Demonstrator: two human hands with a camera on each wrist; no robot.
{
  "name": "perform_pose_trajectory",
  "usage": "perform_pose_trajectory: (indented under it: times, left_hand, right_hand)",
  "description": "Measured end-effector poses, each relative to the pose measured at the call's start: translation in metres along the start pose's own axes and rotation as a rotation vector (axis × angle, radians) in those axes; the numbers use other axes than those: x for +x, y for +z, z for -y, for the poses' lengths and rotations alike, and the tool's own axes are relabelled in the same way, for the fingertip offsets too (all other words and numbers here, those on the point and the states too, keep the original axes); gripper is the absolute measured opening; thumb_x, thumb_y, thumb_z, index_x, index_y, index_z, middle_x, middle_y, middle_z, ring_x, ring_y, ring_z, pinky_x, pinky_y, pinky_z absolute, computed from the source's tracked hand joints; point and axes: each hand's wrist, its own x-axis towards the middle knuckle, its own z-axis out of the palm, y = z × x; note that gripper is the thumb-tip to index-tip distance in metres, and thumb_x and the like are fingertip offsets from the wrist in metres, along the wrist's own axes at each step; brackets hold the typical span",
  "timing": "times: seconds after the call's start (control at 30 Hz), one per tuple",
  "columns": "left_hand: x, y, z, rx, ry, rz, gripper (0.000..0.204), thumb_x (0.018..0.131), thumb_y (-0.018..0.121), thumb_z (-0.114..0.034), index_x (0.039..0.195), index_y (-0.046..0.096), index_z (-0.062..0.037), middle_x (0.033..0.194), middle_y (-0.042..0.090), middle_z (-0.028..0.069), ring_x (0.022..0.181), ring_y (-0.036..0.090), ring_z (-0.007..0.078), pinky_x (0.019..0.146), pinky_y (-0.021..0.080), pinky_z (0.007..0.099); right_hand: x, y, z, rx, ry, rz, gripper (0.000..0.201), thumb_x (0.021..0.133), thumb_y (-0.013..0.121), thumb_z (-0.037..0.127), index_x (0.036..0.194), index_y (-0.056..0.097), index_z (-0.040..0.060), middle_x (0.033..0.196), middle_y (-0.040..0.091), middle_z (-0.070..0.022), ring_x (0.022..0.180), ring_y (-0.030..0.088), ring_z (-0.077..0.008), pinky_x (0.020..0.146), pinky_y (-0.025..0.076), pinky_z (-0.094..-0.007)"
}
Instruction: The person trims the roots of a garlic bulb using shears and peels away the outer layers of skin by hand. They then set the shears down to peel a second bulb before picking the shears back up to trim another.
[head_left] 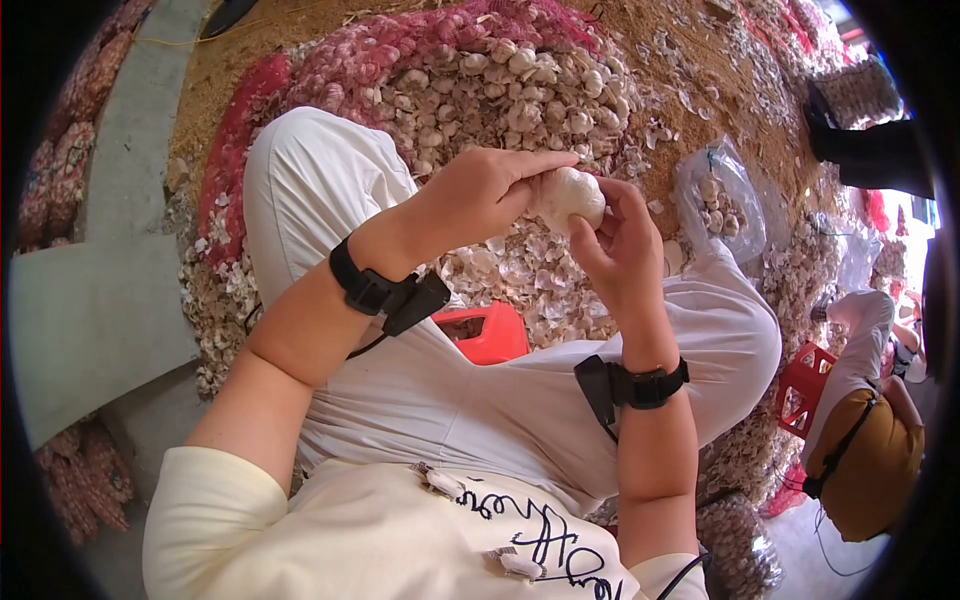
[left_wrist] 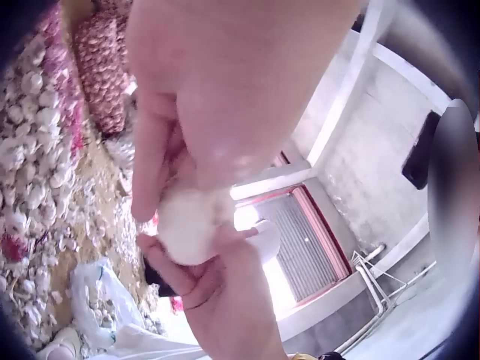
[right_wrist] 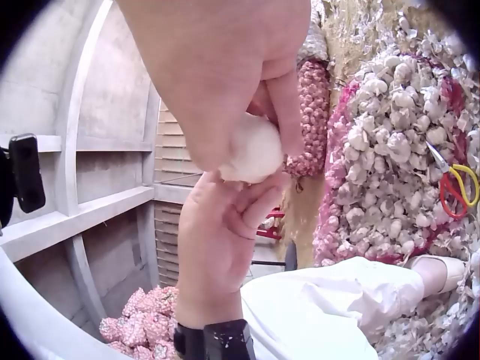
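Note:
In the head view a whitish garlic bulb (head_left: 572,200) is held up between both hands, over a pile of garlic. My left hand (head_left: 490,190) grips it from the left, one finger stretched along its top. From the right, my right hand (head_left: 628,240) pinches it, thumb at the near side and fingers behind. The right wrist view shows the bulb (right_wrist: 253,150) smooth and pale, with left fingers curled beneath it. Part of the bulb is covered by fingers in each view.
Loose garlic bulbs (head_left: 520,85) lie on pink netting before the legs, with peeled skins around. Scissors (right_wrist: 454,184) with red and yellow handles rest on the pile. A clear bag (head_left: 722,200) holds bulbs at right. Between the legs is a red plastic item (head_left: 500,335). Another person (head_left: 875,450) sits at right.

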Motion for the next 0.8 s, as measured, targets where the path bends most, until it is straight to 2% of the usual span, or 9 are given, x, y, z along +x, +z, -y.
perform_pose_trajectory:
  times: [0.1,0.3,0.33,0.4,0.47,0.5,0.57,0.67,0.8]
  left_hand:
    - [-0.001,-0.003,-0.007,-0.082,-0.106,0.058,0.048,0.085,0.050,0.001,0.133,0.051,-0.0030,0.099,0.067,0.0141,0.084,0.065,0.0161,0.077,0.052,0.0291]
    - [-0.003,0.004,0.000,-0.344,-0.079,0.004,0.044,0.088,0.066,-0.014,0.131,0.055,-0.0108,0.099,0.067,0.0049,0.082,0.064,0.0134,0.074,0.052,0.0278]
    - [-0.002,0.003,-0.002,-0.334,-0.045,-0.052,0.047,0.085,0.069,-0.014,0.130,0.057,-0.0114,0.100,0.066,0.0051,0.082,0.064,0.0137,0.075,0.052,0.0272]
    - [0.001,0.003,-0.004,-0.323,-0.007,-0.107,0.049,0.082,0.073,-0.014,0.128,0.058,-0.0120,0.100,0.066,0.0053,0.082,0.064,0.0140,0.076,0.052,0.0266]
    - [0.004,0.004,-0.003,-0.031,0.356,-0.242,0.043,0.077,0.075,-0.004,0.118,0.064,-0.0123,0.099,0.064,0.0050,0.080,0.064,0.0157,0.071,0.052,0.0261]
    - [0.005,0.004,-0.004,-0.031,0.356,-0.242,0.043,0.077,0.075,-0.004,0.118,0.064,-0.0123,0.099,0.064,0.0050,0.080,0.064,0.0157,0.071,0.052,0.0261]
    - [0.005,0.006,-0.007,0.017,0.400,-0.320,0.032,0.074,0.076,-0.002,0.103,0.068,-0.0110,0.097,0.063,0.0052,0.081,0.064,0.0181,0.070,0.053,0.0278]
    - [-0.002,0.006,-0.005,0.013,0.256,-0.297,0.021,0.074,0.075,-0.001,0.092,0.066,-0.0076,0.095,0.063,0.0052,0.083,0.063,0.0187,0.073,0.052,0.0300]
    - [0.000,0.003,-0.011,0.030,0.263,-0.321,0.011,0.079,0.072,-0.008,0.088,0.067,-0.0085,0.087,0.063,0.0035,0.078,0.064,0.0191,0.069,0.052,0.0306]
  right_hand:
    - [0.001,-0.001,0.001,0.039,-0.002,-0.015,0.038,0.083,0.066,0.004,0.117,0.051,-0.0025,0.108,0.062,-0.0145,0.097,0.066,-0.0186,0.082,0.055,-0.0293]
    - [0.002,-0.005,-0.004,0.199,0.059,0.027,0.039,0.087,0.061,0.005,0.122,0.046,-0.0031,0.114,0.059,-0.0152,0.102,0.063,-0.0196,0.085,0.055,-0.0311]
    - [0.003,-0.006,-0.005,0.199,0.057,0.025,0.039,0.087,0.061,0.005,0.122,0.046,-0.0031,0.114,0.059,-0.0152,0.102,0.063,-0.0196,0.085,0.055,-0.0311]
    - [0.006,-0.007,-0.005,0.475,0.088,0.062,0.039,0.092,0.057,0.009,0.127,0.043,-0.0021,0.117,0.057,-0.0157,0.106,0.061,-0.0219,0.086,0.055,-0.0344]
    - [0.006,-0.007,0.002,0.493,0.081,0.067,0.041,0.094,0.053,0.012,0.131,0.041,-0.0016,0.118,0.056,-0.0164,0.107,0.060,-0.0242,0.087,0.055,-0.0385]
    - [0.006,-0.006,0.005,0.513,0.076,0.073,0.043,0.096,0.049,0.016,0.134,0.039,-0.0012,0.119,0.056,-0.0171,0.108,0.060,-0.0266,0.088,0.056,-0.0426]
    - [0.006,-0.006,0.004,0.537,0.096,0.084,0.044,0.096,0.048,0.016,0.135,0.037,-0.0011,0.119,0.056,-0.0176,0.108,0.060,-0.0275,0.088,0.056,-0.0428]
    - [0.005,-0.005,0.003,0.564,0.129,0.092,0.045,0.096,0.047,0.016,0.137,0.035,-0.0010,0.121,0.055,-0.0187,0.108,0.061,-0.0295,0.087,0.056,-0.0432]
    - [0.006,-0.006,0.002,0.675,0.174,0.080,0.043,0.097,0.046,0.015,0.135,0.035,0.0003,0.123,0.053,-0.0185,0.106,0.062,-0.0294,0.087,0.057,-0.0431]
